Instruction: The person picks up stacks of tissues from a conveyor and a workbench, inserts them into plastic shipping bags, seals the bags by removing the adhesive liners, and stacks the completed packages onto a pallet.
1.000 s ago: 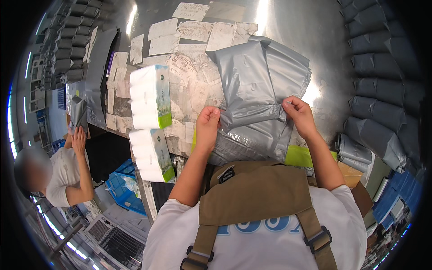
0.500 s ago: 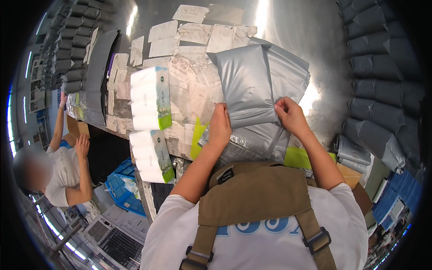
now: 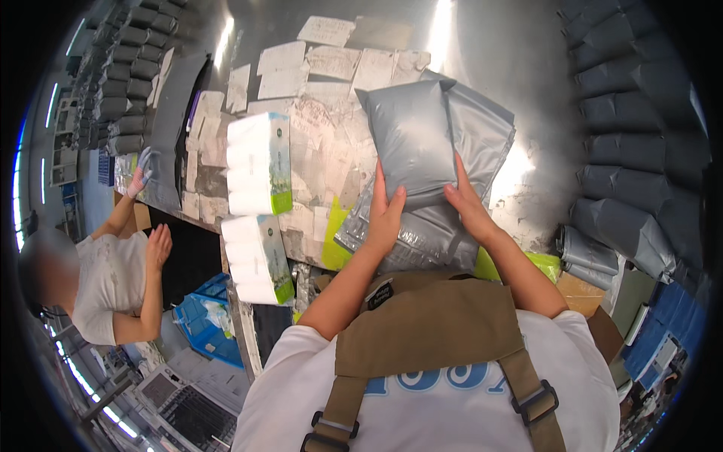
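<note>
We are holding a filled grey bag by its two sides, in front of our chest and above a stack of flat grey bags on the metal table. We are not able to confirm whether its underside is touching the stack. The left hand is grasping the left edge, fingers extended along the side and thumb on the upper face. The right hand is grasping the right edge in the same manner. Neither hand is clenched or released.

Status, completed: the bag is bulging evenly, so we are judging it fully loaded. Its near end is appearing tucked over; we are not able to verify a seal, because the hands are partly covering that end. Rows of grey parcels are lining the right side and are looking finished.

Status, outstanding: the bag is not yet clear of our hands. The flat bags are lying thin and are looking unfilled. Two white packs are resting, without grey covering, to the left of the left hand.

Orientation: the long axis is running away from our body, with the far end leaning slightly to the left. The broad face is facing upward, the tucked end is pointing toward us, and a pointed corner is projecting at the far left.
</note>
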Demonstrator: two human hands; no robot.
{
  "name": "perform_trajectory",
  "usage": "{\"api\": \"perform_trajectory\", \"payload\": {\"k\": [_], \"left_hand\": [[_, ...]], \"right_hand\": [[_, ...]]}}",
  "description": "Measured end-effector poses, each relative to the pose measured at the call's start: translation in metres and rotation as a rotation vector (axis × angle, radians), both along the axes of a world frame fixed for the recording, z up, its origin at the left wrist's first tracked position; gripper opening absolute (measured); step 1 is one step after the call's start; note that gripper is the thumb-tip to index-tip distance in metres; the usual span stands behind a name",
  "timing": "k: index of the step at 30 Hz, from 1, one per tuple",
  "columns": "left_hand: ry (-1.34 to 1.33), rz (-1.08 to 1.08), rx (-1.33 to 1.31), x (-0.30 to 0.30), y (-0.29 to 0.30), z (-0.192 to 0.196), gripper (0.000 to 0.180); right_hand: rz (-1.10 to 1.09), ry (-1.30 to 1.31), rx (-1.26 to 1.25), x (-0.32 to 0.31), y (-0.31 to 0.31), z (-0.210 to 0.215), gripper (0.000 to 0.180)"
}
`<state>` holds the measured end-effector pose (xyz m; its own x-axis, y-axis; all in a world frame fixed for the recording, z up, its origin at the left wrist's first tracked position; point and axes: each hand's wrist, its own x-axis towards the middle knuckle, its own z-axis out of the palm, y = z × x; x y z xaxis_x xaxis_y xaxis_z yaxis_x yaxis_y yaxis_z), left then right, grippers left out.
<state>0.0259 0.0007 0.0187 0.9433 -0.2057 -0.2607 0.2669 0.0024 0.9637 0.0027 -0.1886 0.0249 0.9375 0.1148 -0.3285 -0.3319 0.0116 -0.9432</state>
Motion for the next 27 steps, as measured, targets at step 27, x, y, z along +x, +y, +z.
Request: {"api": "perform_trajectory", "payload": {"k": [27], "left_hand": [[-0.466,-0.111,0.215,-0.035,-0.012,0.062,0.072]], "right_hand": [[-0.430,-0.055,0.339,-0.025,-0.034,0.053,0.062]]}}
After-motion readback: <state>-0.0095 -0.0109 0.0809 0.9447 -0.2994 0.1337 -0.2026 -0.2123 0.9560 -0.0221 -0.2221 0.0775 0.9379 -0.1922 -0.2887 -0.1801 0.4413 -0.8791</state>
